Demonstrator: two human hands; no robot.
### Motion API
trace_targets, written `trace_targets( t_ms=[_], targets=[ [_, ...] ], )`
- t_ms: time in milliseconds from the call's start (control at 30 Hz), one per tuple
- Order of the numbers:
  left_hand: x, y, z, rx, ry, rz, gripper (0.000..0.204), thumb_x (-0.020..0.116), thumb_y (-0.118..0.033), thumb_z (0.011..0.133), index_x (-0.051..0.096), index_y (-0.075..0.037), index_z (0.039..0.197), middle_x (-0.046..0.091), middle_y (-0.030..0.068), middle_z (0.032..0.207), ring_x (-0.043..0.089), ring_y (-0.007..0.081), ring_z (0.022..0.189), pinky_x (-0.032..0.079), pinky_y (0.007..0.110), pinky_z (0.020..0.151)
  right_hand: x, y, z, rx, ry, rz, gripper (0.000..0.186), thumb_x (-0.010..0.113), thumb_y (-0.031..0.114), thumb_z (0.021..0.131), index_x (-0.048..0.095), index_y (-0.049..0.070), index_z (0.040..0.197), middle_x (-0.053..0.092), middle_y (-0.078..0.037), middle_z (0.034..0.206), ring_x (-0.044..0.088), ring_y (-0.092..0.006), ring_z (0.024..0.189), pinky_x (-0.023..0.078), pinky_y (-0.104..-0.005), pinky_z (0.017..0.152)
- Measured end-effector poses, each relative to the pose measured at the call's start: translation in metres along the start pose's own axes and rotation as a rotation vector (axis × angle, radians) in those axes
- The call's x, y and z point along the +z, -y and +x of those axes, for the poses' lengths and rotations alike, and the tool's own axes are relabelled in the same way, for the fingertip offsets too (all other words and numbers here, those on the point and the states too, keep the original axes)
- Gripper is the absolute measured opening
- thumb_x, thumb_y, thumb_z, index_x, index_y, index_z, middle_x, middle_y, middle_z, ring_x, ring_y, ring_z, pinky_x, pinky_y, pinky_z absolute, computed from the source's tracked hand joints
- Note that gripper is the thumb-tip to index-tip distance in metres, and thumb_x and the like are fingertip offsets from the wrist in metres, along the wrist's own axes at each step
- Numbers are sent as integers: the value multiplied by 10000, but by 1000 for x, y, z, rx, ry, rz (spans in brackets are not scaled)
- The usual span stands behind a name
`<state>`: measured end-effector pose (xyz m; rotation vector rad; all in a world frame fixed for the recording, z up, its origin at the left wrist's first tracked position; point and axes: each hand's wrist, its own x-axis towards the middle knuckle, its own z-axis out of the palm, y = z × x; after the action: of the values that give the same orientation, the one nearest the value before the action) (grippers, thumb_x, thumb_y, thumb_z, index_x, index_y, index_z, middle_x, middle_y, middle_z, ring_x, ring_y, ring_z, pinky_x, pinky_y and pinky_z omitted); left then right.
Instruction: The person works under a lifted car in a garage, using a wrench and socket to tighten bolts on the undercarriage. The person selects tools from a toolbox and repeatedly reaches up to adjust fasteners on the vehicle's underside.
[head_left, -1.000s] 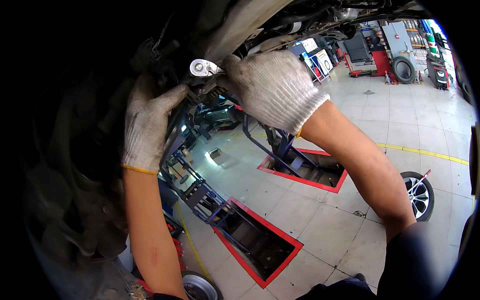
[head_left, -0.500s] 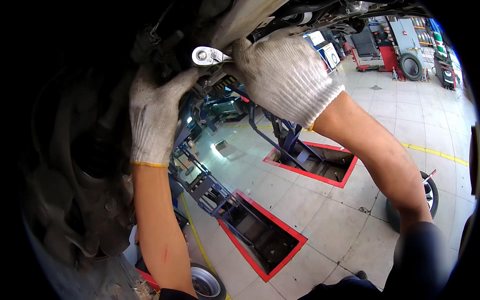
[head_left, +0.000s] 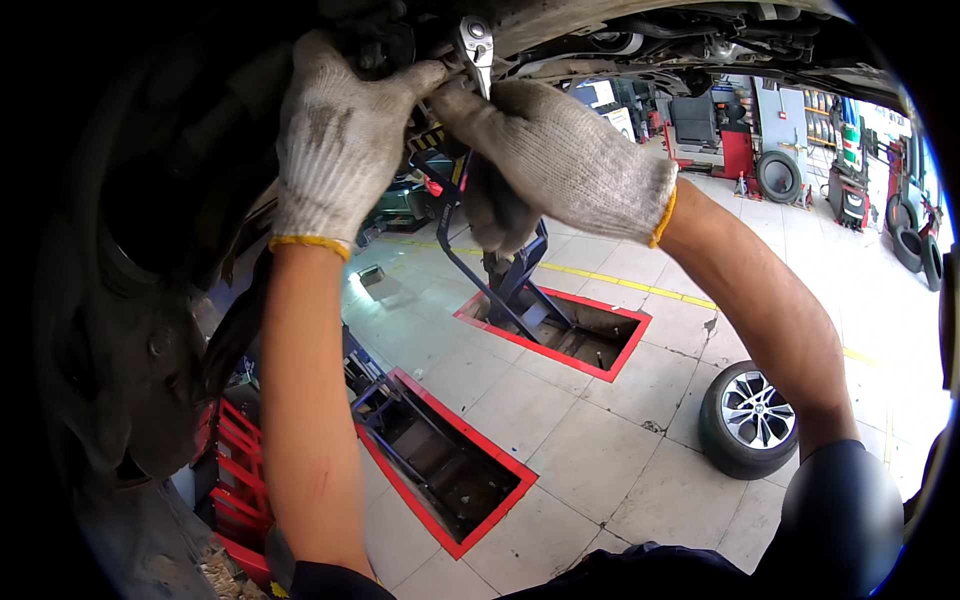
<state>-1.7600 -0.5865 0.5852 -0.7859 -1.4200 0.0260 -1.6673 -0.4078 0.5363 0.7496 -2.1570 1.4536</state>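
Note:
Above me, under a raised car, my right hand (head_left: pixel 565 150) in a knitted white glove is closed around the handle of a silver ratchet wrench (head_left: pixel 478 45). The wrench's round head points upward; most of its handle is hidden by the glove. My left hand (head_left: pixel 338 140), in a matching stained glove, reaches up beside dark suspension parts (head_left: pixel 160 240). Its thumb stretches right, close to the wrench and my right fingertips. The other left fingers curl into shadow around something I cannot make out.
Below are two red-edged floor pits (head_left: pixel 450 480) (head_left: pixel 590 335) with blue lift frames. An alloy wheel (head_left: pixel 757 415) lies on the tiles at right. A red rack (head_left: pixel 240 470) stands lower left; tyres (head_left: pixel 778 177) and workshop equipment line the back. The car's underside (head_left: pixel 690 45) hangs overhead.
The ratchet wrench has swung from lying sideways to nearly upright and sits higher. Both hands have moved up, and my view has turned, bringing the whole alloy wheel into sight.

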Motion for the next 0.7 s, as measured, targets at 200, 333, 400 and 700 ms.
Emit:
trace_targets(
  t_ms=[200,333,400,700],
  targets=[
    [-8,-66,-4,-368,-140,-466,485,827,-172,873,554,-88,1265,623,214,1165,719,351,1020,619,413,860,-55,-48,40,-454,-319,-1062,568,442,478,1080,631,-58,1091,698,-285,833,718,-435,788,583,-506,708],
    [9,-62,-2,-281,-213,-261,304,776,-156,896,713,-220,1186,608,178,1247,703,355,1087,616,413,864,-26,-18,10,-14,-44,-253,610,443,509,1086,614,-74,1045,702,-225,726,745,-332,663,618,-393,597],
    [15,-55,-2,-291,-250,-252,240,744,-178,915,759,-239,1147,594,186,1274,701,355,1082,611,415,881,-10,-10,4,-48,39,2,614,402,493,1099,587,-84,997,704,-199,733,748,-276,646,632,-347,597],
    [6,-69,9,-376,-190,-321,215,721,-141,909,703,-103,1120,574,292,1287,651,464,1037,548,490,855,-58,-63,11,-645,-626,-1218,322,575,314,1034,605,52,1217,717,-142,841,721,-312,701,566,-445,619]
  ],
)
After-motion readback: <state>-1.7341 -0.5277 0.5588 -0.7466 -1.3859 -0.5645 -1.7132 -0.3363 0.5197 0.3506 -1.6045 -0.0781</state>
